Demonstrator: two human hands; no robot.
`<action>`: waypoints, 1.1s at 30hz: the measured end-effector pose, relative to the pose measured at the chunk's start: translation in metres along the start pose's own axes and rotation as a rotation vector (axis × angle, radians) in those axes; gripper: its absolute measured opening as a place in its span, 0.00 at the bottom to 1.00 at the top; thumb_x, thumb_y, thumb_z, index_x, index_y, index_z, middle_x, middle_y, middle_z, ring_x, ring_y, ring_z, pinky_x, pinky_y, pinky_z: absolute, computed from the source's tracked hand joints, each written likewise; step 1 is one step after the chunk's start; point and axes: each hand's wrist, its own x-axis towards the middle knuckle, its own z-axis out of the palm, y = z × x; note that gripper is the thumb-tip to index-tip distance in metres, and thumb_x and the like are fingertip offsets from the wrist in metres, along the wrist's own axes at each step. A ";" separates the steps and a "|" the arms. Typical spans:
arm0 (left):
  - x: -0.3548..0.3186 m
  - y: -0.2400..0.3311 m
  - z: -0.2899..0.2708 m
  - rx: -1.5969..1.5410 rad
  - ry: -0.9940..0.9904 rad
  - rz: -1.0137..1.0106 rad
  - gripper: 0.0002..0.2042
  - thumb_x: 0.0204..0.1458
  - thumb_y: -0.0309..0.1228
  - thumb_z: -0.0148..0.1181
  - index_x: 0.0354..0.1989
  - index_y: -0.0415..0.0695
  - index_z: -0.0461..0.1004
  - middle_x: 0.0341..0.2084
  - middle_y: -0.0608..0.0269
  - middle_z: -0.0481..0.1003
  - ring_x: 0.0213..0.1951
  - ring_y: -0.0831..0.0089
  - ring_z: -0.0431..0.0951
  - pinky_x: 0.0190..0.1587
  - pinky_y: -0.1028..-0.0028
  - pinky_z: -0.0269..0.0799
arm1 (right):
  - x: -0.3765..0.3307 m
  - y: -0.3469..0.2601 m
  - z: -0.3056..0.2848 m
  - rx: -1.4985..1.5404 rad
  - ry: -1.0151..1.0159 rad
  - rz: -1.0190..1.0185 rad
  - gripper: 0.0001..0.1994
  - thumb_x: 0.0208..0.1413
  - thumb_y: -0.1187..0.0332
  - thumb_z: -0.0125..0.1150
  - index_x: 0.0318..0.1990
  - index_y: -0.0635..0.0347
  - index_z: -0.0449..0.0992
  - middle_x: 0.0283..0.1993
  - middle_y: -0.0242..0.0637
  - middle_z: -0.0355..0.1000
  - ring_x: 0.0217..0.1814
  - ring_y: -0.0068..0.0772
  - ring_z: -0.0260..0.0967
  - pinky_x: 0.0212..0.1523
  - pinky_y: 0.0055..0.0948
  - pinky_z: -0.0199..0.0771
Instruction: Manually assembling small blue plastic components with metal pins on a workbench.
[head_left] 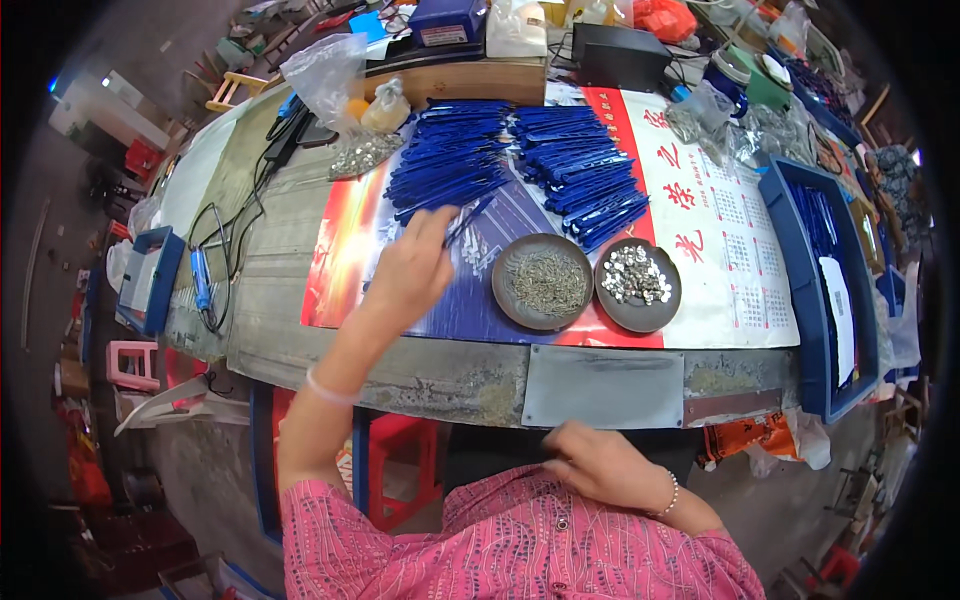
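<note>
Setting: cluttered workshop, with a long grey worktop (300,290) covered in its middle by a glossy red and white calendar poster (720,230).
Far left: small blue plastic tray (150,280) at the worktop's end, and a blue-handled soldering iron (202,280) with black cable lying just beside it.
Left hand (410,270): stretched out over the poster, fingers closed around one thin blue plastic strip (468,220), which tilts up to the right towards the heaps.
Blue heaps: two fanned piles of the same blue plastic strips (520,165) lying on the poster, just beyond the held strip.
Left dish: round dark metal dish of thin grey pins (543,282), on the poster right of the left hand.
Right dish: round dark metal dish of shiny silver pieces (637,285), touching the first dish's edge.
Right hand (600,465): low by the worktop's front edge, against the pink patterned shirt (520,550), fingers loosely curled; whether it holds anything cannot be told.
Far right: deep blue plastic crate (815,300) holding more blue strips and a white paper.
</note>
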 end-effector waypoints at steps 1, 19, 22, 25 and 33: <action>-0.012 0.017 -0.005 -0.072 0.005 -0.012 0.17 0.48 0.20 0.49 0.49 0.37 0.65 0.32 0.48 0.69 0.35 0.50 0.74 0.34 0.57 0.71 | -0.001 0.002 -0.004 0.035 0.064 0.003 0.15 0.54 0.70 0.60 0.47 0.63 0.67 0.37 0.43 0.69 0.33 0.40 0.71 0.33 0.33 0.73; -0.116 0.128 0.047 -0.782 0.122 -0.021 0.16 0.44 0.16 0.59 0.43 0.37 0.68 0.32 0.50 0.72 0.33 0.55 0.77 0.32 0.67 0.73 | 0.031 -0.023 -0.032 0.278 0.349 0.030 0.07 0.50 0.76 0.61 0.36 0.66 0.72 0.31 0.39 0.71 0.29 0.28 0.70 0.32 0.25 0.70; -0.121 0.125 0.049 -0.909 0.066 -0.147 0.12 0.47 0.17 0.58 0.42 0.36 0.68 0.31 0.54 0.72 0.31 0.65 0.77 0.32 0.73 0.73 | 0.038 -0.021 -0.046 0.175 0.269 0.011 0.07 0.49 0.76 0.61 0.36 0.66 0.73 0.33 0.40 0.71 0.32 0.31 0.71 0.34 0.26 0.70; -0.127 0.124 0.049 -1.169 0.055 -0.327 0.09 0.56 0.18 0.50 0.45 0.36 0.64 0.32 0.61 0.72 0.36 0.77 0.75 0.40 0.78 0.72 | 0.059 -0.013 -0.070 -0.060 0.276 0.017 0.08 0.50 0.72 0.60 0.37 0.65 0.72 0.33 0.42 0.70 0.35 0.39 0.70 0.36 0.31 0.70; -0.143 0.126 0.043 -1.262 0.122 -0.473 0.09 0.57 0.20 0.51 0.45 0.35 0.64 0.30 0.61 0.74 0.33 0.78 0.75 0.39 0.79 0.72 | 0.127 0.035 -0.077 -0.806 0.191 -0.069 0.06 0.48 0.71 0.59 0.32 0.59 0.69 0.32 0.42 0.66 0.36 0.43 0.68 0.41 0.38 0.61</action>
